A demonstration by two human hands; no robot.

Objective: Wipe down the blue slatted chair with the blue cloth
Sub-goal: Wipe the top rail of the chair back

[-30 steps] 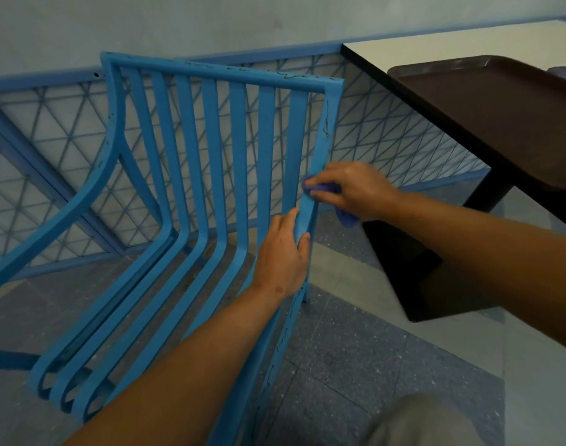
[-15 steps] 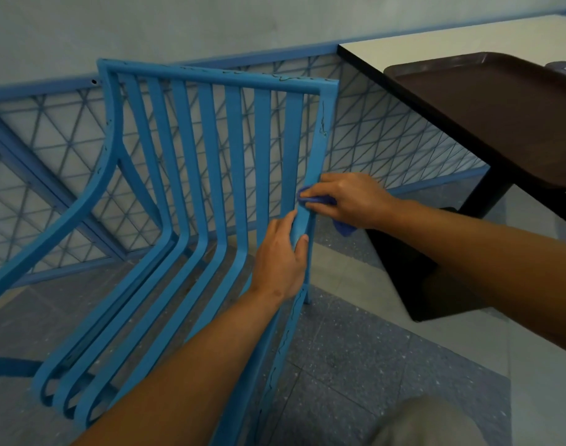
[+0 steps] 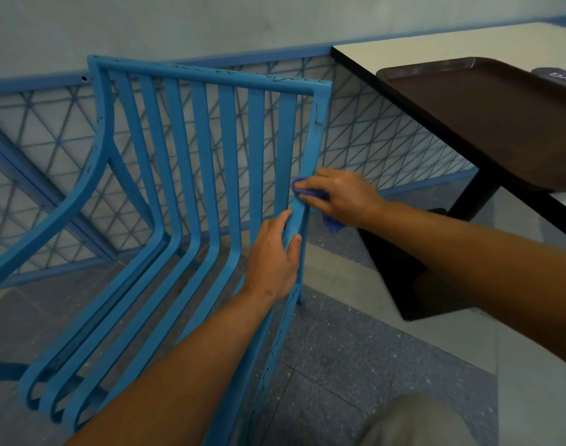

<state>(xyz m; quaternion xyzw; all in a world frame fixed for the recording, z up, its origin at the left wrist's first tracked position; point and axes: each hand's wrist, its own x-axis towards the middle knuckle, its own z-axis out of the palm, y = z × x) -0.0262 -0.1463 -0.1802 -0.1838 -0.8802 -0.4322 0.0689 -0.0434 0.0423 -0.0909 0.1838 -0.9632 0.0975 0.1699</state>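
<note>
tiled floor (image 3: 355, 365) | right hand (image 3: 342, 196) fingers pinch blue cloth (image 3: 331, 222) on chair (image 3: 191, 130) | left hand (image 3: 272, 259) grips frame

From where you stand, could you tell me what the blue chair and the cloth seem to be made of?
Blue slatted chair: probably painted metal, matte, judging by thin flat slats and cracked, chipped paint along the frame. Blue cloth: soft fabric, bunched in the right hand.

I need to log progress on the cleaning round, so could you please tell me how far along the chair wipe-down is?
Nothing can be confirmed as finished; no wiped area looks different. In hand: the right hand presses the blue cloth against the right side rail of the blue slatted chair, while the left hand grips that rail just below. Left, as far as can be seen: the back slats, top bar, seat slats and the left armrest.
</note>
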